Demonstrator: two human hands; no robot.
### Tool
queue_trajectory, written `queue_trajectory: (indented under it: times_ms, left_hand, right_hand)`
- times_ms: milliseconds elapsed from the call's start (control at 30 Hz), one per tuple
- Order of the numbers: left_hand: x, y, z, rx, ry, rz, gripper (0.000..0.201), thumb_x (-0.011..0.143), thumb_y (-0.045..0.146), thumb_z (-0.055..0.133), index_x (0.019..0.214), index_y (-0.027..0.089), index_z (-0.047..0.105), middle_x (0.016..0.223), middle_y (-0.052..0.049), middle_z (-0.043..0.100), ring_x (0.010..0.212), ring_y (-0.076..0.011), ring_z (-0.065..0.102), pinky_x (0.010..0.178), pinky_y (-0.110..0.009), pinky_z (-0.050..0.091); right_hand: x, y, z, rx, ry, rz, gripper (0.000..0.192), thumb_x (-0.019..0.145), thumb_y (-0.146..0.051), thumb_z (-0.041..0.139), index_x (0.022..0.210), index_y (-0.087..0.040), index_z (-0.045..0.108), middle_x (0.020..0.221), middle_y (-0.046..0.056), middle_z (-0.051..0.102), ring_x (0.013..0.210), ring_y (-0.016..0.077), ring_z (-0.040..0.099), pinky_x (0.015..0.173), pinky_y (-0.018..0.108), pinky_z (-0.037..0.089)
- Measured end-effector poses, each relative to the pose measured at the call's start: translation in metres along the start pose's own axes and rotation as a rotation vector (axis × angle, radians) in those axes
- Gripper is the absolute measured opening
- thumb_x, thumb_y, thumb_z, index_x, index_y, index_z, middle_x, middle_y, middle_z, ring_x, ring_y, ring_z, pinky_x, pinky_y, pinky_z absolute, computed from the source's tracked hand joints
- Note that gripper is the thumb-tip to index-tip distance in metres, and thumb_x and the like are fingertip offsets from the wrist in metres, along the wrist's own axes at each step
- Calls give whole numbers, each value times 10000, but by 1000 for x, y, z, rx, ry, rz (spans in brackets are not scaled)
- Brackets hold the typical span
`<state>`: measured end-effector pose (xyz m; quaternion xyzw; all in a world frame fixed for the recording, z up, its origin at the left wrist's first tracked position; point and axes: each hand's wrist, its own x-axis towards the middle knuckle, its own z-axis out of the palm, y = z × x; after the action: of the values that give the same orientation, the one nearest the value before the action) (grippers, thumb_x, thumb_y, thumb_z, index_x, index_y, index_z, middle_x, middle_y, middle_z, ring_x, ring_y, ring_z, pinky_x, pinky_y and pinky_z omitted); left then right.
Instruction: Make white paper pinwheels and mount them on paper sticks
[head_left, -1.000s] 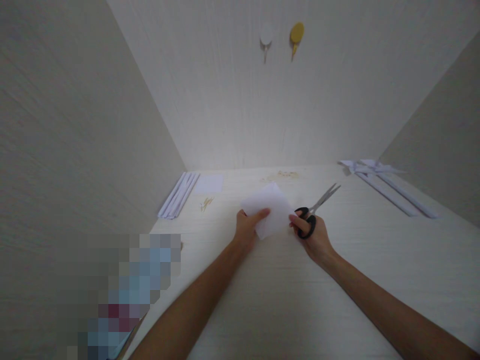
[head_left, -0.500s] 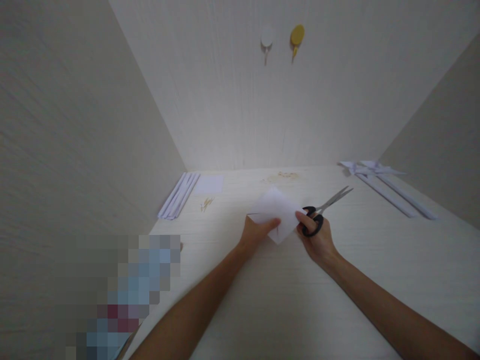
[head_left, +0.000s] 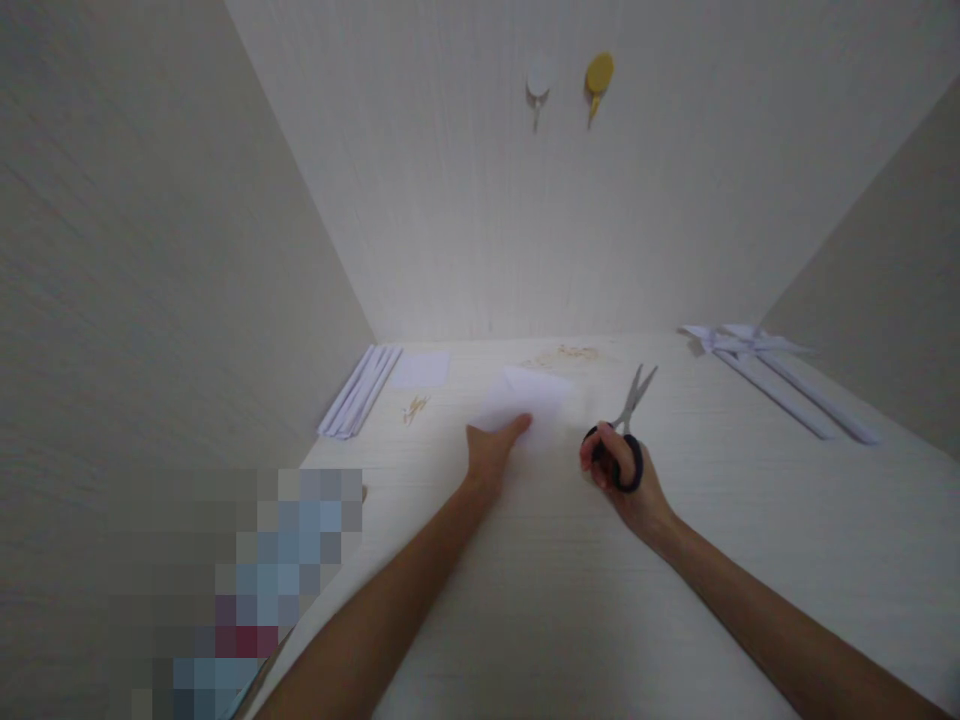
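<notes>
My left hand [head_left: 491,450] pinches the near edge of a folded white paper sheet [head_left: 525,396] and holds it low over the pale table [head_left: 570,600]. To its right, my right hand [head_left: 622,480] grips black-handled scissors [head_left: 626,425], fingers through the loops. The metal blades point away from me and stand slightly apart. The scissors are clear of the paper, a short gap to its right.
Folded white paper strips [head_left: 358,390] and a small white square [head_left: 420,370] lie at the back left. Longer folded paper pieces [head_left: 780,375] lie at the back right. Small tan scraps [head_left: 414,406] dot the table. White [head_left: 538,82] and yellow [head_left: 598,74] hooks hang on the back wall.
My left hand has moved the paper away from me and lowered it flatter. My right hand has let go of the paper's edge and turned the scissors' blades from right-pointing to more upright.
</notes>
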<state>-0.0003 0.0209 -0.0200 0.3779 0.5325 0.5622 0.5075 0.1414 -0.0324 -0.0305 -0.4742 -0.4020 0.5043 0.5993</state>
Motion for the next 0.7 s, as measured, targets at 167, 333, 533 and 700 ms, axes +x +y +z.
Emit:
queue_trajectory:
  times_ms: [167, 333, 533, 700]
  left_hand:
    - [3, 8, 3, -200, 74, 36, 456, 447, 238, 757, 865, 134, 608, 934, -113, 646, 801, -206, 611, 624, -291, 493]
    - [-17, 4, 13, -181, -20, 12, 338, 465, 223, 744, 769, 128, 632, 846, -93, 673, 750, -210, 621, 643, -313, 497]
    - [-28, 2, 15, -73, 43, 56, 235, 486, 180, 722, 700, 119, 646, 781, -85, 684, 712, -209, 625, 669, -317, 492]
    - [-29, 3, 14, -46, 49, 173, 215, 495, 181, 714, 696, 133, 657, 756, -67, 686, 730, -206, 622, 695, -312, 486]
  right_hand:
    - [-8, -4, 7, -306, -40, -11, 324, 597, -422, 660, 459, -149, 555, 420, -21, 478, 398, 72, 367, 383, 214, 261]
    - [-5, 1, 7, -264, -18, -12, 206, 535, -339, 709, 597, -155, 638, 508, -9, 556, 456, 92, 432, 420, 221, 313]
    - [-5, 2, 5, -246, -76, 39, 169, 499, -256, 731, 579, -152, 625, 497, -23, 549, 455, 85, 429, 427, 215, 312]
    - [-7, -5, 5, -266, -137, 17, 190, 618, -305, 642, 526, -146, 596, 450, -22, 519, 410, 72, 377, 395, 213, 262]
